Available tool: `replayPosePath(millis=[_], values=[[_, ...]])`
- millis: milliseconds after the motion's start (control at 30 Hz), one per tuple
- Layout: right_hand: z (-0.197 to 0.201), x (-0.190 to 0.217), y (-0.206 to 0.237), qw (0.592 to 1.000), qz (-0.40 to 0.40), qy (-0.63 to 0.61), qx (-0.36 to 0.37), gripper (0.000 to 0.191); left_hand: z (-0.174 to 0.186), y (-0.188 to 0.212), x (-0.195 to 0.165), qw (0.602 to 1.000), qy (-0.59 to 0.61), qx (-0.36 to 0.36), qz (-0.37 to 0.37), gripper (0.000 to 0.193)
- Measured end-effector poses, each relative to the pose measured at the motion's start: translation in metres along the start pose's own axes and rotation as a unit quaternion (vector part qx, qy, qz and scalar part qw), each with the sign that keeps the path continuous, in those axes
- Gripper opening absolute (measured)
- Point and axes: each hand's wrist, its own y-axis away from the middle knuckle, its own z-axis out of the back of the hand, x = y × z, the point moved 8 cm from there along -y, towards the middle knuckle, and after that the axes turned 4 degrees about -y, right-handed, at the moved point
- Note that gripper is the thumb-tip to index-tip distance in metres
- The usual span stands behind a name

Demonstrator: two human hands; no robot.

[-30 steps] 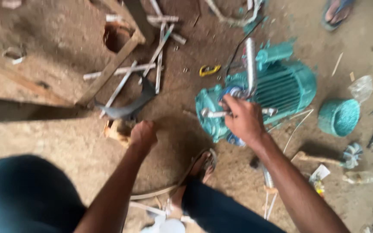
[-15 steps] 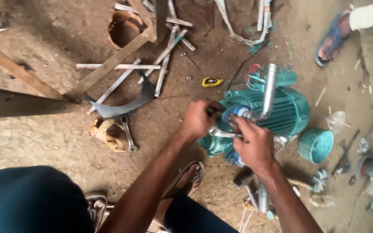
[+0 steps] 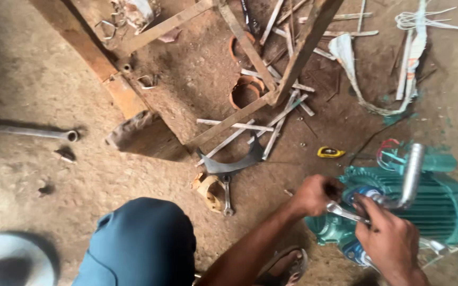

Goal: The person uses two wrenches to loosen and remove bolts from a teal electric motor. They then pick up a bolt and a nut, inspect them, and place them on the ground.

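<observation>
Motor [image 3: 430, 204], a teal, ribbed, barrel-shaped body, lies on its side on the dirt floor [image 3: 38, 79] at the lower right, its end cover facing the person. Blue shows around the shaft end, and coloured wires loop out of its top by a teal box. A bent silver pipe [image 3: 412, 175] stands up over the ribs.

Nearest the camera, a knee [image 3: 139, 243] in blue cloth fills the lower middle, and a sandal [image 3: 284, 265] shows beside the forearms. The right hand [image 3: 390, 238] is closed around a bright metal wrench [image 3: 345, 213] pressed at the motor's end cover. The left hand [image 3: 316, 193] is clenched at the same end, touching the cover; what it grips I cannot tell.

Just left of the hands lie a small spanner [image 3: 227, 196] and a tan ring [image 3: 208, 188], with a dark curved plate [image 3: 229, 161] above them. A yellow tape measure [image 3: 329, 152] lies near the motor's top.

Further off, pale strips [image 3: 271, 124] are scattered beneath a rusty angle-iron frame [image 3: 292, 58]. A long spanner [image 3: 25, 131] lies well apart at the far left, and white torn strips [image 3: 409, 58] trail at the upper right.
</observation>
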Motion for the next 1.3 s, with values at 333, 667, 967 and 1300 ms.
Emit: replayPosePath(millis=[333, 667, 967, 1300], values=[[0.001, -0.003, 0.006, 0.998, 0.039, -0.02, -0.034, 0.048, 0.007, 0.014, -0.024, 0.996, -0.023, -0.022, -0.079, 0.036], [0.004, 0.008, 0.004, 0.996, 0.066, -0.048, -0.03, 0.052, -0.001, 0.01, -0.001, 0.998, 0.048, -0.038, -0.028, 0.038], [-0.009, -0.007, 0.011, 0.991, 0.118, -0.01, -0.065, 0.042, -0.013, -0.003, 0.042, 0.971, 0.237, -0.015, 0.016, 0.025], [-0.041, -0.005, -0.008, 0.99, 0.137, 0.033, -0.025, 0.022, 0.017, -0.001, 0.017, 0.999, -0.016, -0.038, 0.001, 0.023]])
